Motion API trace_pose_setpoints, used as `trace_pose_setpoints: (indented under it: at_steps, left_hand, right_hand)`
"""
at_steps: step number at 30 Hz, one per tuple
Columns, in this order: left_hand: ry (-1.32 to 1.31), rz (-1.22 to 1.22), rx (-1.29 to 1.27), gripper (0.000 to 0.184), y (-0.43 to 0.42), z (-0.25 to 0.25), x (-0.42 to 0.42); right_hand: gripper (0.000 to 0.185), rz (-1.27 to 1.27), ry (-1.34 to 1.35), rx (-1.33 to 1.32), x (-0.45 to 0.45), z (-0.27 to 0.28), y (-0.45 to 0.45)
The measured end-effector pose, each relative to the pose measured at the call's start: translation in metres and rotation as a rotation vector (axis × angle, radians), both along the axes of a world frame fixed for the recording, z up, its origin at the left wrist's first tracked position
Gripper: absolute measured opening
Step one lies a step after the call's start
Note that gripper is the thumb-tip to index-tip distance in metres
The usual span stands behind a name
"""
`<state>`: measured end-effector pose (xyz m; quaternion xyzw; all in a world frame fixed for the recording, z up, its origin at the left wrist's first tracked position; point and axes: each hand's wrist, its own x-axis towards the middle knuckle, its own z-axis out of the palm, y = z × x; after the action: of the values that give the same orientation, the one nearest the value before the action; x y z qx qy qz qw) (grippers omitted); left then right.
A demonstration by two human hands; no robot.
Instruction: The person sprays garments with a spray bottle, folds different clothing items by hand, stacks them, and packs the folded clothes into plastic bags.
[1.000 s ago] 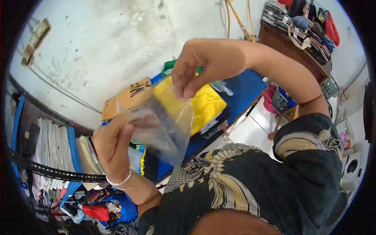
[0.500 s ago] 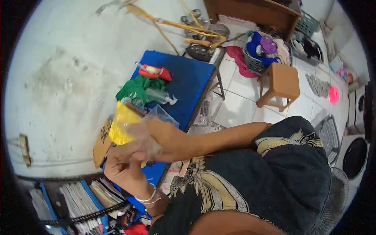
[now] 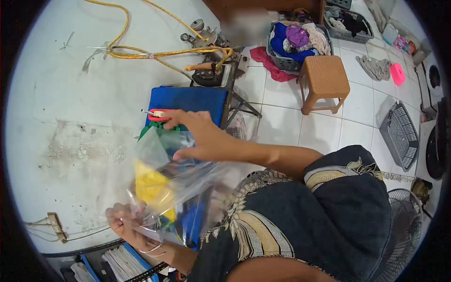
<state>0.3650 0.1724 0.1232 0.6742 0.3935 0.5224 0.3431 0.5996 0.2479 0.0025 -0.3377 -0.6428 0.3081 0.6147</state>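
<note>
A clear plastic bag (image 3: 188,181), blurred by motion, spreads in front of me over the blue board. My left hand (image 3: 126,224), with a white bracelet at the wrist, pinches its lower left part. Fingers apart, my right hand (image 3: 195,136) is over the bag's upper part, beside a red object (image 3: 159,118) with a pale middle. Through the plastic shows a yellow item (image 3: 152,188). Green cloth (image 3: 164,134) lies partly under my right hand on the blue board (image 3: 188,101).
An iron (image 3: 207,76) stands beyond the blue board, near yellow hoses (image 3: 127,52). On the tiled floor are a brown stool (image 3: 325,77), a basket of clothes (image 3: 286,63) and a grey basket (image 3: 399,136). Shelved white stacks (image 3: 126,265) are at lower left.
The view has swung toward the iron and floor. From being close together, my hands have moved apart, the bag has spread out, and my right hand's fingers have opened.
</note>
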Motion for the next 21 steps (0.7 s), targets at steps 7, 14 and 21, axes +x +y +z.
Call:
trace_pose_setpoints:
  at_steps: [7,14,21]
  left_hand:
    - [0.073,0.187,0.186,0.015,-0.014,-0.029,-0.029]
    - [-0.639,-0.456,-0.075,0.019,-0.017,-0.045,-0.029]
    - [-0.001,-0.425,-0.217,0.014,-0.048,-0.046,-0.067]
  right_hand:
    - [0.068,0.559,0.241,-0.018,-0.010,-0.020,0.019]
    - [0.037,1.001,0.043,-0.140,-0.054,-0.042,0.054]
    - [0.023,0.721,-0.020,-0.244,-0.030,-0.008,0.062]
